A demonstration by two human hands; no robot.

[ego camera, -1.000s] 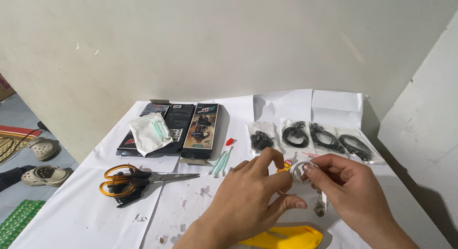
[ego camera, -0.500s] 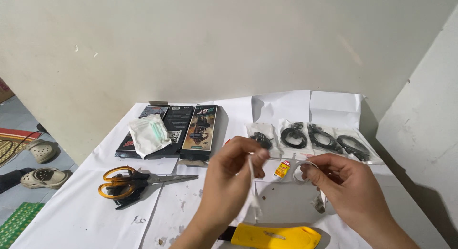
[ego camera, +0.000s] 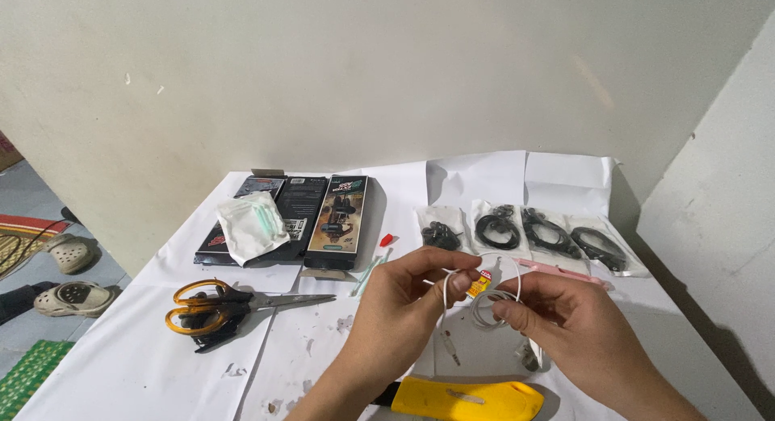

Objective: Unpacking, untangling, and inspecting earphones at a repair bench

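White cable [ego camera: 484,296] now hangs looped between both hands above the table [ego camera: 145,364] — a second ago they were bunched together. The left hand [ego camera: 404,308] pinches one strand, the right hand [ego camera: 565,324] grips the coil — winding looks underway.

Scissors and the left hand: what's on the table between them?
Head view: only bare white paper table cover with small scuffs lies between the scissors and the left hand, which pinches a white cable.
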